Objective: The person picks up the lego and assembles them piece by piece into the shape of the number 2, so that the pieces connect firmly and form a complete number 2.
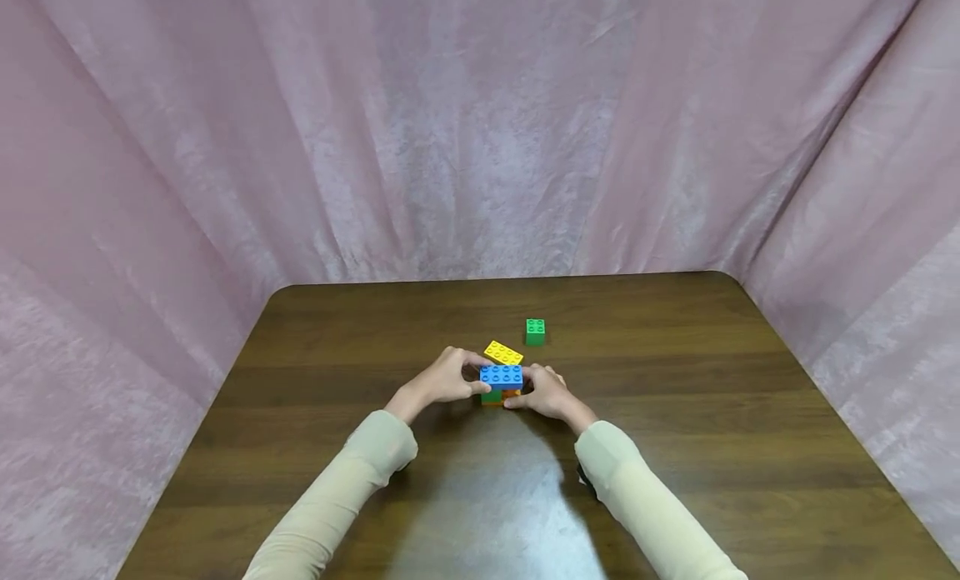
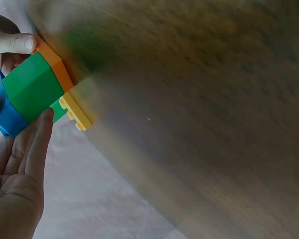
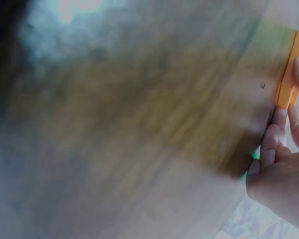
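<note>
A small stack of toy building bricks stands at the middle of the table between both hands. On top is a blue brick (image 1: 501, 376), above a green brick (image 2: 34, 85) and a thin orange brick (image 2: 55, 62). My left hand (image 1: 448, 375) pinches the blue brick between thumb and fingers from the left. From the right, my right hand (image 1: 550, 393) grips the orange brick, its thumb on the near side and its fingers at the end in the right wrist view. Just behind the stack lies a yellow brick (image 1: 503, 352), partly hidden by the blue one.
A separate green brick (image 1: 535, 332) stands farther back, slightly right of the stack. The brown wooden table (image 1: 675, 355) has rounded far corners. Pink curtains (image 1: 480, 147) hang behind the table and along its sides.
</note>
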{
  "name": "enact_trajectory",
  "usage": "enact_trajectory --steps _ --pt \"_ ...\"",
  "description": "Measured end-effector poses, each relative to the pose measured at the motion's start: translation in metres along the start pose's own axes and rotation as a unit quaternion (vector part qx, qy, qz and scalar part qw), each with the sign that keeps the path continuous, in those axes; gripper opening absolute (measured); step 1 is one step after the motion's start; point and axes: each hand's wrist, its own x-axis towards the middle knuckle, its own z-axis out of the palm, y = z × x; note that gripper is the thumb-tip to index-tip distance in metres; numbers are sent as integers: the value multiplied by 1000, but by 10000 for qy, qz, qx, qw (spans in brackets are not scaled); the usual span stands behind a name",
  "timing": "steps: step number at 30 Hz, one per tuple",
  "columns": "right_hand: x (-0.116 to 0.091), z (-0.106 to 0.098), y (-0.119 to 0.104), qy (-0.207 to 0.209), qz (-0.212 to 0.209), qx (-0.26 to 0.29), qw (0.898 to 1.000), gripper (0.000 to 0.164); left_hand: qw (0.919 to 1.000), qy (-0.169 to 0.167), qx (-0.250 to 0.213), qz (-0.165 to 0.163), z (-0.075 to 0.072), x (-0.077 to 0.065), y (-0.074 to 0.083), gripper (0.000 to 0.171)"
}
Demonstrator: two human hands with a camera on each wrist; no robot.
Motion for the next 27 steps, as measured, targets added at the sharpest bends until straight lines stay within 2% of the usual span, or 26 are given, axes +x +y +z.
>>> enact_trajectory --steps 7,12,18,22,27 --pt "1 -5 -2 -223 -57 -122 9997 45 9999 -13 132 88 -3 -1 0 38" --pt "2 -12 1 -443 -299 -33 9986 45 9999 -43 89 87 -3 1 0 38" --pt "1 -18 6 -488 -472 251 9974 38 9998 10 120 132 -3 2 0 37" --pt "-1 -19 10 -459 -454 472 9968 30 9999 -3 63 92 0 1 -1 37" --pt "-4 -23 17 -428 -407 862 9945 28 10000 -10 36 58 2 -2 0 37"
